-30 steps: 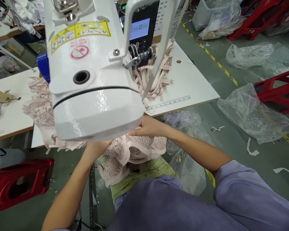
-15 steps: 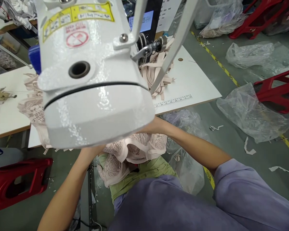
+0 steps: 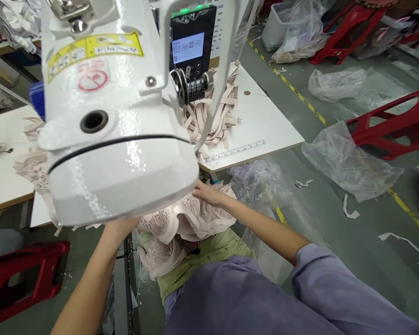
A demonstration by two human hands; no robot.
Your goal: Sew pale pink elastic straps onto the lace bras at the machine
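A white sewing machine head (image 3: 115,125) fills the upper left and hides the needle area. Pale pink lace garment pieces (image 3: 181,218) hang from under it onto my lap. My right hand (image 3: 207,193) rests on the lace at the machine's lower right edge; only its back and part of the fingers show, lying flat on the fabric. My left hand (image 3: 120,225) reaches under the machine, and its fingers are hidden behind the housing.
A pile of beige elastic strips (image 3: 212,116) lies on the white table (image 3: 265,121) behind the machine, below a lit control panel (image 3: 190,46). Red stools (image 3: 21,274) stand at left and right (image 3: 394,125). Clear plastic bags (image 3: 345,160) litter the floor beside a yellow line.
The view has shifted, so the machine sits lower and further left. My right hand has slid left along the lace, closer under the machine's edge. My left hand stays under the machine.
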